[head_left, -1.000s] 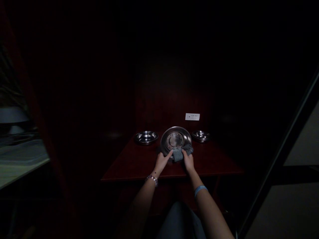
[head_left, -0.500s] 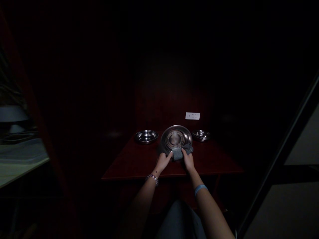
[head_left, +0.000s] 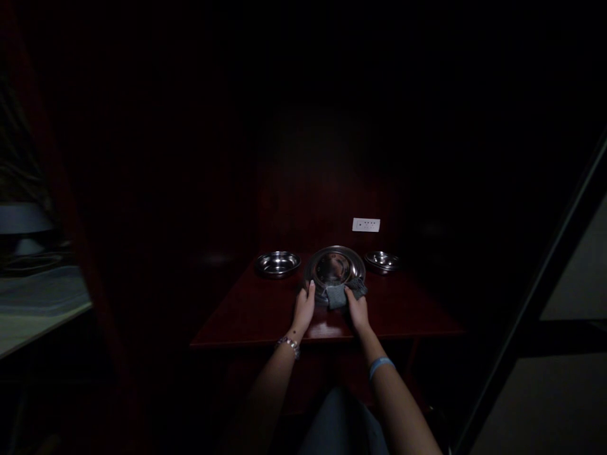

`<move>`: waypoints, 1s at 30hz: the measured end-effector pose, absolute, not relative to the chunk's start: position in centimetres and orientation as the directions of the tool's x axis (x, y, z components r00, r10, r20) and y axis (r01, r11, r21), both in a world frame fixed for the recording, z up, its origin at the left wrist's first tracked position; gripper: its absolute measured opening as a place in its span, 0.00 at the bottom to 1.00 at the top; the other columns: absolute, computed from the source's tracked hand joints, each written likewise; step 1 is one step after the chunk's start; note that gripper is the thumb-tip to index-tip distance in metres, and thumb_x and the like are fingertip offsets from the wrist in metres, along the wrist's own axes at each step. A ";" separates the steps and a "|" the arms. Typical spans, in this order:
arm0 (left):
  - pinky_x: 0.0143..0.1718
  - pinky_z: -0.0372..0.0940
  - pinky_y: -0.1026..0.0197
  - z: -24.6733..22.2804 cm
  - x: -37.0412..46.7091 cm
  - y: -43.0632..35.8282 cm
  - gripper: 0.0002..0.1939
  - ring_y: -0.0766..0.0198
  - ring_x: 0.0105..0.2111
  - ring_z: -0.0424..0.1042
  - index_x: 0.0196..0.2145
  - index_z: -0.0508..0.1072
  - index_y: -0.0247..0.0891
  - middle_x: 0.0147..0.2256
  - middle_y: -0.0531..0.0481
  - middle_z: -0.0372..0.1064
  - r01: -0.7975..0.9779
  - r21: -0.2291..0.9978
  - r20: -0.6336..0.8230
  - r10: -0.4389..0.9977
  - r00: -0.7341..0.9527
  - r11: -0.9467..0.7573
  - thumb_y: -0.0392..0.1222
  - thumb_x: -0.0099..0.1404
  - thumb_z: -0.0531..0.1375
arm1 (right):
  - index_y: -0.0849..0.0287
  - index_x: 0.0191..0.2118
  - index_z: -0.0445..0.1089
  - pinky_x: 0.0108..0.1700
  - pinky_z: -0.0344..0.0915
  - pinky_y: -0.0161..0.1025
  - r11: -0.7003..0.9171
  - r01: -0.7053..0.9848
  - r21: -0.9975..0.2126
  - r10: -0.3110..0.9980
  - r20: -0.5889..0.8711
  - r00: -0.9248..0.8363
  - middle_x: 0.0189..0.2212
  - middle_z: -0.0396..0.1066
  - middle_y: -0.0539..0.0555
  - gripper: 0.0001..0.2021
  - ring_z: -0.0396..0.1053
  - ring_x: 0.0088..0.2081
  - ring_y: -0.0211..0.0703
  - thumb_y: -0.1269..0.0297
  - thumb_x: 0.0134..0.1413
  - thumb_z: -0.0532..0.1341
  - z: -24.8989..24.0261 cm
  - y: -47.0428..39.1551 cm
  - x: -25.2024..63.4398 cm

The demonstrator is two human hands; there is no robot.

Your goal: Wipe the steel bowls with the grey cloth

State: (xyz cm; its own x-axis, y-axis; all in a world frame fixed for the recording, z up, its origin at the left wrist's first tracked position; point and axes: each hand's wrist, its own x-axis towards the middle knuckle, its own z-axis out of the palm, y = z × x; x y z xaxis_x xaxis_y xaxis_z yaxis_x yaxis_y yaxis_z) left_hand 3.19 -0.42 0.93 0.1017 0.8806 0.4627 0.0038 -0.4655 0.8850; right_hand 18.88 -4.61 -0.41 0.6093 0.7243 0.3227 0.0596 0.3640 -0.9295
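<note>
A round stainless steel plate (head_left: pixel 334 268) is tilted up between my two hands over the red table. My left hand (head_left: pixel 305 303) grips its lower left rim, thumb on top. In my right hand (head_left: pixel 356 304) a grey cloth (head_left: pixel 336 296) is pinched against the lower right rim, its loose part hanging over the front edge. The fingers under the plate are hidden.
On the red table (head_left: pixel 237 320) a shiny steel bowl (head_left: pixel 278 264) stands to the left and smaller steel dishes (head_left: pixel 382 261) to the right. A white socket panel (head_left: pixel 366 225) is on the back wall. A pale tabletop (head_left: pixel 42 316) lies at far left.
The plate has tipped to a flatter angle. My left hand has shifted left and up along the rim, away from the cloth. My right hand keeps its hold.
</note>
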 end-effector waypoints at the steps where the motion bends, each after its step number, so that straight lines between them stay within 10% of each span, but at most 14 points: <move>1: 0.50 0.65 0.59 1.0 3.2 -0.5 0.25 0.57 0.48 0.73 0.48 0.72 0.33 0.47 0.39 0.74 -0.006 0.886 0.462 0.881 0.103 -0.464 0.55 0.68 0.47 | 0.63 0.46 0.75 0.52 0.66 0.41 0.368 0.059 -0.928 0.722 0.325 0.610 0.44 0.77 0.58 0.24 0.73 0.48 0.50 0.51 0.46 0.63 -0.4 -4.6 18.9; 16: 0.54 0.63 0.54 -0.2 3.7 0.5 0.23 0.55 0.51 0.71 0.49 0.71 0.34 0.50 0.39 0.73 -0.029 0.877 0.479 0.865 0.150 -0.480 0.51 0.61 0.60 | 0.63 0.41 0.76 0.47 0.68 0.41 0.330 0.065 -0.942 0.736 0.300 0.608 0.39 0.78 0.58 0.22 0.75 0.44 0.52 0.50 0.47 0.62 -0.4 -4.8 18.9; 30: 0.40 0.67 0.58 1.3 3.1 -1.0 0.16 0.54 0.38 0.76 0.29 0.77 0.31 0.30 0.41 0.78 0.217 0.903 0.332 0.924 0.192 -0.370 0.50 0.56 0.63 | 0.63 0.42 0.76 0.48 0.67 0.40 0.319 0.061 -0.946 0.737 0.288 0.611 0.40 0.78 0.59 0.21 0.75 0.44 0.51 0.50 0.47 0.62 -0.3 -4.8 18.8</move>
State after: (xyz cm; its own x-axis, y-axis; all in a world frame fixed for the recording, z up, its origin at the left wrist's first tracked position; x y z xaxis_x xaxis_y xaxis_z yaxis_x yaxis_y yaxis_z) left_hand 3.12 -1.00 1.26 0.1919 0.9236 0.3320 0.2168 -0.3698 0.9035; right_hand 18.82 -4.79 -0.30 0.6114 0.7369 0.2884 0.0614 0.3192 -0.9457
